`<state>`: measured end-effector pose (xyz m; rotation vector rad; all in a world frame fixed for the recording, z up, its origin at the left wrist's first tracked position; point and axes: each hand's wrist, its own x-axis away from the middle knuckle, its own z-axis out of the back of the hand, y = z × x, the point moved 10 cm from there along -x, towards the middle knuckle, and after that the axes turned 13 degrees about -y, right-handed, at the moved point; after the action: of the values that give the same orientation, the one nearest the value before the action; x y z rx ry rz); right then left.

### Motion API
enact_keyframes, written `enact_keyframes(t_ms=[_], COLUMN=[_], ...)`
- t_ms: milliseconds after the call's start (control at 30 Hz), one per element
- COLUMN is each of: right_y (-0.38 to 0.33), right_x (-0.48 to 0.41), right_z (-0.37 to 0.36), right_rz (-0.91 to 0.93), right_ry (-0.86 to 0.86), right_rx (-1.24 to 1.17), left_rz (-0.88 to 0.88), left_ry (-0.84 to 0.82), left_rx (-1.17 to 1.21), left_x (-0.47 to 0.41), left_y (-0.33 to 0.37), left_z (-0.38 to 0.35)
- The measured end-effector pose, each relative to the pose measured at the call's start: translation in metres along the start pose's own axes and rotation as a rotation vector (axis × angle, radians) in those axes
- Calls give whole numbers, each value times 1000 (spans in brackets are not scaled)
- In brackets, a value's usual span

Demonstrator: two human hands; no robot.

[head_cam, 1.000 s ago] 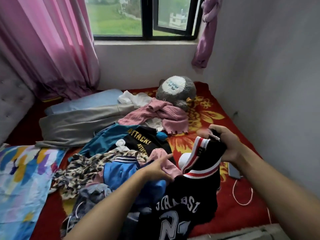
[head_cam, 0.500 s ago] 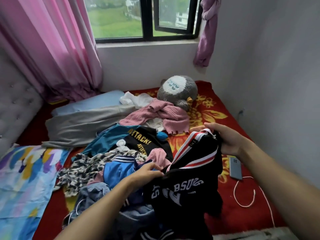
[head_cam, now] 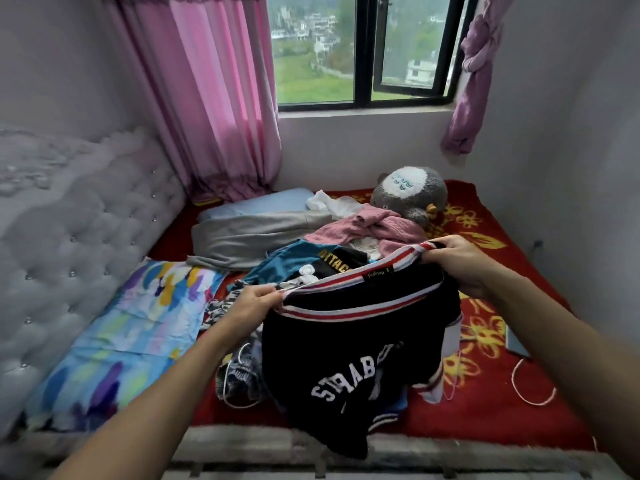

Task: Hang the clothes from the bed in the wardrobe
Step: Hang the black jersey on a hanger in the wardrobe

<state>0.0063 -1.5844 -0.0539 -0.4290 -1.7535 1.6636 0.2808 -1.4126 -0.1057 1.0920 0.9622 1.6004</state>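
Observation:
A black jersey (head_cam: pixel 349 355) with white lettering and a red-and-white striped collar hangs lifted above the bed's near edge. My left hand (head_cam: pixel 254 304) pinches the collar at its left end. My right hand (head_cam: pixel 457 259) grips the collar at its right end, stretching it open between them. Behind the jersey a heap of clothes lies on the bed: a pink knit sweater (head_cam: pixel 377 228), a teal and black shirt (head_cam: pixel 311 266) with yellow print, a grey garment (head_cam: pixel 249 237) and a patterned piece, partly hidden. No wardrobe shows.
The bed has a red floral blanket (head_cam: pixel 485 393), a colourful pillow (head_cam: pixel 124 334) at left and a tufted grey headboard (head_cam: pixel 69 237). A grey plush toy (head_cam: pixel 412 192) sits near the window wall. A phone (head_cam: pixel 516 342) with a white cable lies at right, close to the wall.
Both hands raised the black jersey off the pile. My left hand moved from the heap to the collar's left end, and the collar is now spread wide. The view tilted upward.

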Motion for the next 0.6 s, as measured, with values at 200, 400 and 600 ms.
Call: enact_keyframes(t_ms=[200, 400, 600], right_y=[-56, -25, 69], right_x=[24, -7, -57], right_z=[3, 18, 55], right_rz=[257, 25, -319], right_ry=[274, 278, 351], right_rx=[401, 786, 968], left_rz=[-205, -71, 196], left_ry=[334, 353, 303], left_rx=[-6, -509, -727], left_x=[46, 26, -49], left_y=[56, 47, -14], left_z=[68, 78, 56])
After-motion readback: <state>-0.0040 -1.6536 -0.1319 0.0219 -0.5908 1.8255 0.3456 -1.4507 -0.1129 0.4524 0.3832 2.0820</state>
